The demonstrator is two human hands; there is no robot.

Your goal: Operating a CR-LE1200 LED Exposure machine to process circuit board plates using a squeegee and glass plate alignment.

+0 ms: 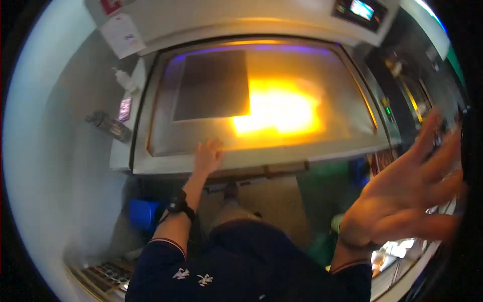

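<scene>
My left hand (208, 155) rests at the front edge of a wide framed machine bed (166, 138), its fingers apart and nothing in them. Beyond it, on the left half of the bed, lies a dark rectangular sheet (214, 85). A bright yellow glow (282, 108) shines from the bed just right of that sheet. Raised at the right and close to the camera is my right hand (407, 194), fingers spread, slightly blurred and holding nothing. A black band with a small device (178, 204) is strapped round my left forearm.
On the ledge left of the bed are a white dispenser bottle (124, 80), a phone-like object (125, 109) and a dark bottle (108, 126). A control screen (361, 10) sits at upper right. A blue bin (144, 214) stands below left.
</scene>
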